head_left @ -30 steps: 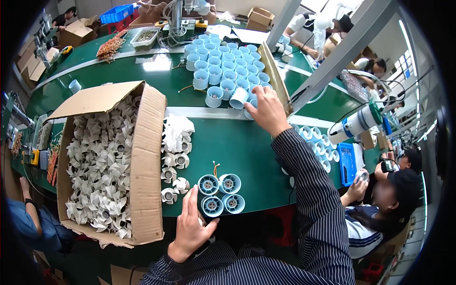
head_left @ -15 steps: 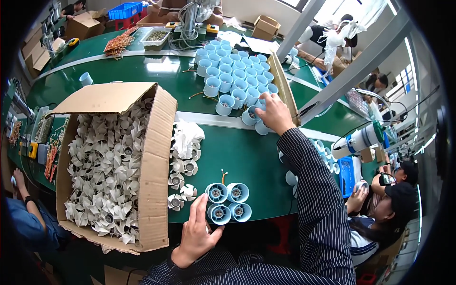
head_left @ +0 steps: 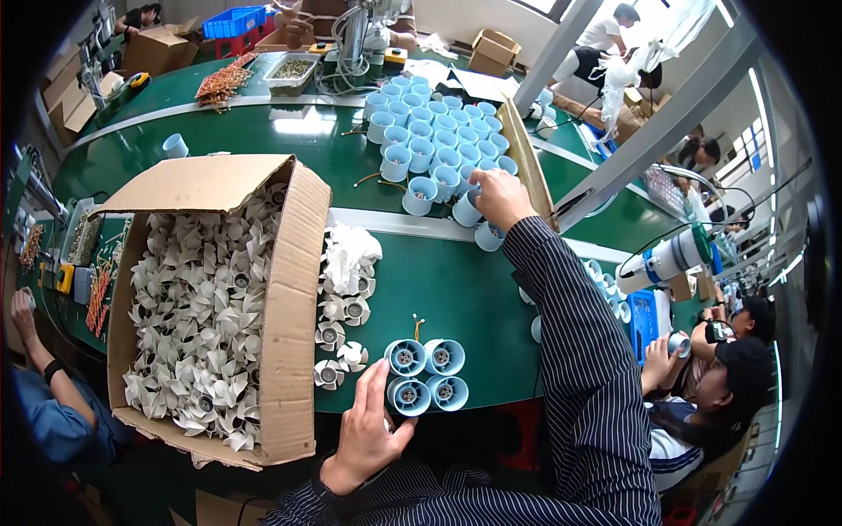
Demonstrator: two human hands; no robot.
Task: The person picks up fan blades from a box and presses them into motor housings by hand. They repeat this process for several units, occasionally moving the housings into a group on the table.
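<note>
My right hand point(head_left: 503, 200) is closed on a tilted light-blue cup-shaped fan housing point(head_left: 466, 210), at the near right edge of a large cluster of such housings point(head_left: 443, 140). Another housing point(head_left: 488, 236) sits just below that hand. At the table's front edge, several housings point(head_left: 447, 393) stand upright in a tight block, their spoked insides and metal centres facing up. Beside this block is my left hand point(head_left: 373, 434), index finger stretched along its left side and thumb apart. A small pale bit shows between thumb and fingers; I cannot make it out.
An open carton point(head_left: 294, 324) full of grey-white fan impellers point(head_left: 197, 324) stands at left. Loose impellers point(head_left: 330, 335) and a white plastic bag point(head_left: 349, 254) lie beside it. A slanting metal post point(head_left: 649, 131) rises at right. Co-workers sit on both sides; one point(head_left: 680, 344) holds a blue housing.
My right hand has gripped a housing at the cluster's edge and tipped it, shifting slightly. My left hand stays by the front block. The view has moved a little.
</note>
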